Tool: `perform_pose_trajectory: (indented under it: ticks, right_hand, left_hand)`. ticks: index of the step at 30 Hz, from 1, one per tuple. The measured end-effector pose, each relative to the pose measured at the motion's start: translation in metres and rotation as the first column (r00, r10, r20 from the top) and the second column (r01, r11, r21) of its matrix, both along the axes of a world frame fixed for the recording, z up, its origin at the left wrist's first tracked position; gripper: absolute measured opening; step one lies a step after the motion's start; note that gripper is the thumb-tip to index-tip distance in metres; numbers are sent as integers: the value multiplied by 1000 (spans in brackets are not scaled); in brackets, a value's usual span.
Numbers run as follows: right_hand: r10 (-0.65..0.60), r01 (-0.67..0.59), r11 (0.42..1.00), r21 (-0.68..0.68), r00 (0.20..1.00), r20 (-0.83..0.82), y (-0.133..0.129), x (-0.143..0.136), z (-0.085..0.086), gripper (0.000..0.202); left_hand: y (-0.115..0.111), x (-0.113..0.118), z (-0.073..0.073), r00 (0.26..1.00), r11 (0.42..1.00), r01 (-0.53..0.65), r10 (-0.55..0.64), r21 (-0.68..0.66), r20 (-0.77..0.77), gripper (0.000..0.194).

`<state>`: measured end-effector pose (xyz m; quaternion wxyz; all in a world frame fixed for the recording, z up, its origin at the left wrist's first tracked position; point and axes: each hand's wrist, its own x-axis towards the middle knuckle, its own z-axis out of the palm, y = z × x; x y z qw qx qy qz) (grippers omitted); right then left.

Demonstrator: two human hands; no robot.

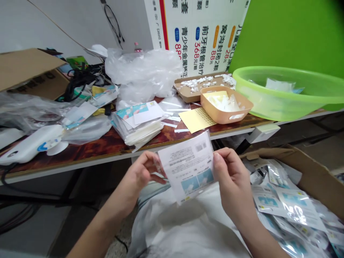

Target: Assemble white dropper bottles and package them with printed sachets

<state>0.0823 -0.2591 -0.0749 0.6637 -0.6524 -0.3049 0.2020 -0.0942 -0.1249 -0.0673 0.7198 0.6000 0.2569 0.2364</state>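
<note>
Above my lap I hold a clear plastic bag with a printed card in it, small text and two blue pictures facing me. My left hand is closed on the bag's left edge, with its fingers curled by the clear film. Thumb and fingers of my right hand pinch the opposite edge. On the table in front lies a stack of clear bags topped by loose printed cards. A yellow sheet with rows of dots rests beside an orange basket of small white pieces.
A cardboard box of filled packets stands low at my right. A green basin, a cardboard tray of white pieces and a large plastic bag occupy the table's back. A white corded device lies left.
</note>
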Motion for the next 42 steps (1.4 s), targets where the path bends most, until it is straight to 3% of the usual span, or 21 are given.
perform_pose_trajectory:
  ticks: [5,8,11,14,17,20,22,25,29,32,34,37,39,42]
  right_hand:
    - [49,-53,999,-11,975,-216,8,-1,-19,31]
    - [36,-41,999,-18,973,-227,8,-1,-24,33]
    - [87,-91,996,-12,977,-194,9,0,-25,34]
    - [131,-134,989,-66,990,-45,13,3,-31,35]
    - [95,-83,992,-94,986,136,19,3,-39,32]
    - [-53,51,999,14,958,283,22,-2,-40,18]
    - [-77,21,991,131,895,439,21,-8,-34,11]
    - [41,-151,979,135,798,602,21,-19,-23,13]
    - [57,-129,990,54,723,689,24,-26,-14,19]
    - [30,-141,989,50,519,854,24,-20,-10,15]
    - [95,-188,982,-18,407,908,23,-14,-5,19]
    - [261,-289,946,-147,411,874,21,-8,4,25]
    - [278,-287,944,-163,423,863,22,-7,7,28]
    - [254,-234,956,-177,362,897,23,-9,9,27]
  left_hand:
    - [-18,9,-13,997,995,72,-69,-71,39,30]
    - [-21,13,-11,996,992,59,-51,-112,78,26]
    - [-20,14,-9,992,979,122,-114,-161,58,34]
    - [-22,16,-8,981,963,195,-192,-188,37,47]
    - [-26,20,-7,980,967,197,-197,-161,17,43]
    - [-30,23,-7,989,990,138,-139,-28,-56,38]
    - [-34,25,-8,990,988,87,-72,126,-121,38]
    - [-39,28,-10,988,919,55,7,391,-156,36]
    - [-45,29,-13,974,766,46,108,642,-199,27]
    - [-45,26,-17,972,687,15,160,727,-171,25]
    - [-44,24,-21,975,642,-9,175,767,-135,24]
    - [-41,21,-26,985,599,3,134,801,-104,20]
    - [-40,20,-28,991,576,8,102,818,-81,18]
    - [-40,19,-27,991,564,-1,112,825,-76,17]
